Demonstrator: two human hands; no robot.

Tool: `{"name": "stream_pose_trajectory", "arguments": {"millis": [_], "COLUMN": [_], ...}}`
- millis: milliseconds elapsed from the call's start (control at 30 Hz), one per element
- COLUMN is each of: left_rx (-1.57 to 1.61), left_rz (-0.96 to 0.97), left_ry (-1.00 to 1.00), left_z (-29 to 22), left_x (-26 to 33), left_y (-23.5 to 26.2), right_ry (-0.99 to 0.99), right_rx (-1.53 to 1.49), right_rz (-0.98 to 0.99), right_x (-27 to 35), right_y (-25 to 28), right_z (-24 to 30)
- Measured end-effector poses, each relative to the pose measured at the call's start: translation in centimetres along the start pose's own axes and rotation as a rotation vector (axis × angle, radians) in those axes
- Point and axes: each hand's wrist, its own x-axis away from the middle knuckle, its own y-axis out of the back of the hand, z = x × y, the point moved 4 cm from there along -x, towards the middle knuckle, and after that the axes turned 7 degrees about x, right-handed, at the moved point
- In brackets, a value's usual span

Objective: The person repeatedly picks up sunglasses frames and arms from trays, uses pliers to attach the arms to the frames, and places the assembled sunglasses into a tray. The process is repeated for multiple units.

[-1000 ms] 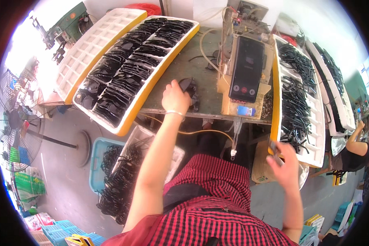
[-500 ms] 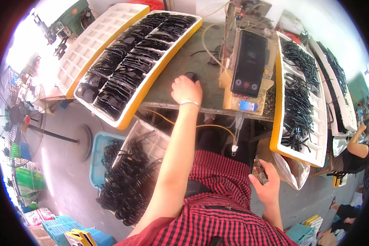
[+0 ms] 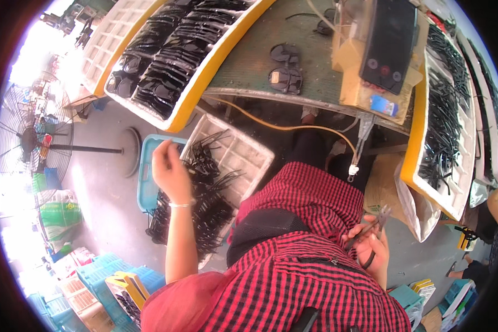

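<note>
My left hand (image 3: 171, 174) is raised over the blue crate (image 3: 146, 185), beside a pile of thin black glasses temples (image 3: 202, 207). Its fingers are loosely bent and slightly blurred; nothing shows in them. The pile lies partly in a white compartment tray (image 3: 254, 149). My right hand (image 3: 371, 252), at my lap, grips a pair of small pliers (image 3: 379, 218), jaws pointing up. On the green bench top (image 3: 243, 74) lie a dark lens piece (image 3: 284, 52) and, just nearer, another dark eyewear piece (image 3: 286, 81) with a tan patch.
A yellow-edged tray of black eyewear (image 3: 171, 66) stands on the bench's left; another tray (image 3: 442, 133) with black temples stands right. A phone (image 3: 390, 44) rests on a yellowish machine. A hose (image 3: 282, 128) hangs below the bench edge. A fan (image 3: 30, 135) stands left.
My left hand has left the dark piece on the bench and swung down and left over the pile. My right hand has turned, showing the pliers more plainly. The whole view has shifted.
</note>
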Motion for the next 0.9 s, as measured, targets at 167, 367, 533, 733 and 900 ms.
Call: {"name": "stream_pose_trajectory", "arguments": {"millis": [167, 367, 533, 733, 900], "left_rx": [-0.364, -0.692, -0.888, -0.942, -0.988], "left_rz": [0.307, 0.541, 0.529, 0.658, 0.732], "left_ry": [0.541, 0.677, 0.808, 0.845, 0.711], "left_z": [17.5, 24.2, 23.6, 24.9, 23.4], "left_x": [5.3, 8.3, 7.1, 6.3, 6.7], "left_y": [0.1, -9.1, -12.2, -12.7, -12.3], "right_ry": [-0.343, -0.301, -0.267, -0.359, -0.390], "right_rx": [-0.236, -0.042, -0.130, -0.203, -0.189], "right_rz": [-0.104, -0.050, -0.151, -0.271, -0.279], "right_x": [-1.1, -1.4, -0.6, -1.0, -1.7], "right_y": [-0.2, -1.0, 0.1, 0.5, 0.0], "right_z": [-2.2, -0.9, -2.0, -2.5, -2.3]}}
